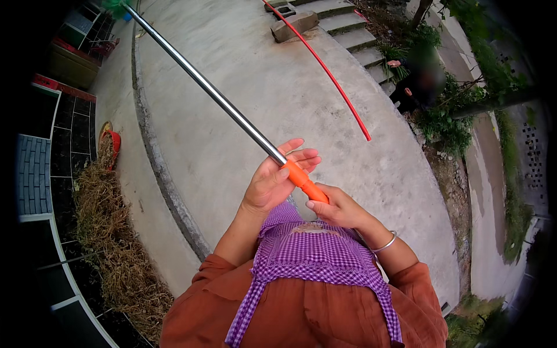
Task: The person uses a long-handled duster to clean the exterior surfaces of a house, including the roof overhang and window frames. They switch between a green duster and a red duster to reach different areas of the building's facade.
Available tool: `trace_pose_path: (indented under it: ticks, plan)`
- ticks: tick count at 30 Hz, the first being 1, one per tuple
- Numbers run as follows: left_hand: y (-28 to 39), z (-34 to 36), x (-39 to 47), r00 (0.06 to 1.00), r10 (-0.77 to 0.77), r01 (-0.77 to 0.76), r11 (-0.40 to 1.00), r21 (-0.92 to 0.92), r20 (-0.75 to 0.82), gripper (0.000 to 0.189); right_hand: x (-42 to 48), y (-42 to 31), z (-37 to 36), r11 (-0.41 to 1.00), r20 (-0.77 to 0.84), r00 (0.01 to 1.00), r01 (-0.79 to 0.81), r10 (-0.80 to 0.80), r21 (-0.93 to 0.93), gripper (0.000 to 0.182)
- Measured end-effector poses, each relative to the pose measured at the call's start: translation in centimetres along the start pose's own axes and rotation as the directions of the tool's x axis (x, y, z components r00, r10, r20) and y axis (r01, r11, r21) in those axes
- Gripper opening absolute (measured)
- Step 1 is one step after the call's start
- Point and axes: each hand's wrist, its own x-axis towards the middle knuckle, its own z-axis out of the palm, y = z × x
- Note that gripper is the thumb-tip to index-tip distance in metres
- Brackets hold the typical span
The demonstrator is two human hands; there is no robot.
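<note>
A long broom with a shiny metal pole slants from my hands towards the upper left. Its green bristles are partly cut off by the picture's edge. My left hand cradles the pole near its orange plastic grip, palm up, with loosely extended fingers passing behind it. Lower down, my right hand is closed around the end of that grip. Part of the grip's end is hidden in the right palm.
A thin red rod or hose stretches over the concrete ground. Dried plant stalks are heaped at left beside a red basin. A raised kerb curves nearby. Concrete steps, a stone block and a person are upper right.
</note>
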Motion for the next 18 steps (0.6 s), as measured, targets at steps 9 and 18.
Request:
trace_pose_path:
  ticks: [9,18]
  plan:
    - [6.7,-7.3,10.2,0.950,0.102,0.078,0.837,0.541,-0.296,0.051,11.4,-4.9,-0.3,0.833,-0.407,0.871,0.003,-0.274,-0.553,0.028]
    - [14.1,-7.3,19.4,0.898,0.203,-0.183,0.979,0.087,-0.390,0.048,14.4,-9.4,-2.8,0.875,-0.368,0.913,-0.027,-0.175,-0.484,0.028]
